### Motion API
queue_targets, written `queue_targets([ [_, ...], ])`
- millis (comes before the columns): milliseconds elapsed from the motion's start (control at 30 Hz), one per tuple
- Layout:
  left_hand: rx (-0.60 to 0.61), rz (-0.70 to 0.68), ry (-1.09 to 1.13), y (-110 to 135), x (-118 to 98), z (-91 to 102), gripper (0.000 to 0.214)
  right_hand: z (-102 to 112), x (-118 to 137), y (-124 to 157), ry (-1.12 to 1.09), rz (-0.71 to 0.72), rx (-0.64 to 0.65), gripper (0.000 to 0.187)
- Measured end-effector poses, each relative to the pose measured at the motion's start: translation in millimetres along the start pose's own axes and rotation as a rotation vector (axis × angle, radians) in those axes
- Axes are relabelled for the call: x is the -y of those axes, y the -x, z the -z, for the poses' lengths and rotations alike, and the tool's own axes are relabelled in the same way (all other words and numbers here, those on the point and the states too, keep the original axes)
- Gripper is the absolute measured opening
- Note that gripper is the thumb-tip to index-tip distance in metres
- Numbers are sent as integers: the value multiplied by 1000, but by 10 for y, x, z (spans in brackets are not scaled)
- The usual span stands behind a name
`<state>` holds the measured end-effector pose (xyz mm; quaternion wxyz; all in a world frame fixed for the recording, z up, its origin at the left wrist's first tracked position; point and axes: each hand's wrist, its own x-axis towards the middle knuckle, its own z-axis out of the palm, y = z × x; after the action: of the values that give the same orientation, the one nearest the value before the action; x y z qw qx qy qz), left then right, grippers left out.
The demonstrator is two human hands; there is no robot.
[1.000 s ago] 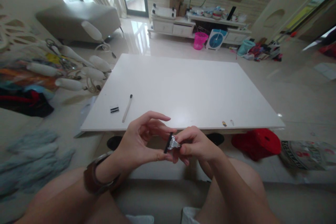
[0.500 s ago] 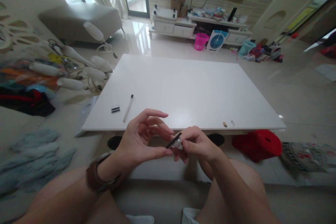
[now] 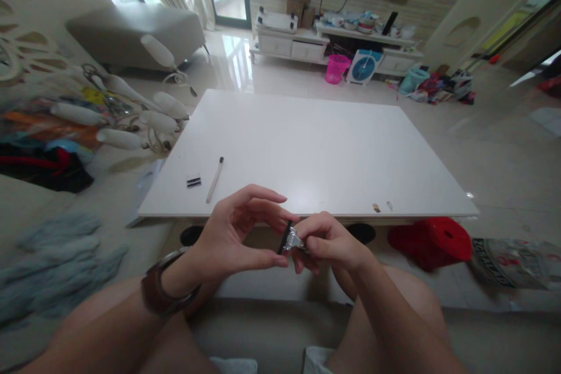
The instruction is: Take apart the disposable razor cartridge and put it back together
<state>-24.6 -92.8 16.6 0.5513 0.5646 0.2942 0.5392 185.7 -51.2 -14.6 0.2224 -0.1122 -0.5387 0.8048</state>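
Above my lap, just past the table's near edge, is a small razor head (image 3: 291, 239), or a piece much like one, with a black strip and a shiny silver neck. My right hand (image 3: 331, 239) pinches its silver end between thumb and fingers. My left hand (image 3: 245, 228) curves around the other side, its thumb tip and fingers at the two ends of the black strip. On the white table (image 3: 298, 146) to the left lie a thin white stick with a dark tip (image 3: 214, 180) and a small clear case with black strips (image 3: 193, 181).
Two tiny pieces, one yellowish-brown (image 3: 376, 208) and one clear (image 3: 390, 205), lie near the table's front edge. A red stool-like object (image 3: 432, 245) and a printed bag (image 3: 512, 263) are right of my legs. A lamp with white shades (image 3: 160, 121) stands left of the table.
The razor head has turned in my fingers, so its black strip stands steeper and more of the silver neck shows. My hands have barely moved.
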Motion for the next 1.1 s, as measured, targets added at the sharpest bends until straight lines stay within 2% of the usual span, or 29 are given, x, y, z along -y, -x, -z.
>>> queue_targets([
  [567,-9,41,30,5,-26,-15,70,4,-36,12,-40,28,9,30],
  [900,-15,6,2,7,-1,-16,70,16,-50,11,-23,32,-4,30],
  [1100,-13,33,-22,16,-6,-1,71,8,-30,5,-4,4,-2,34],
])
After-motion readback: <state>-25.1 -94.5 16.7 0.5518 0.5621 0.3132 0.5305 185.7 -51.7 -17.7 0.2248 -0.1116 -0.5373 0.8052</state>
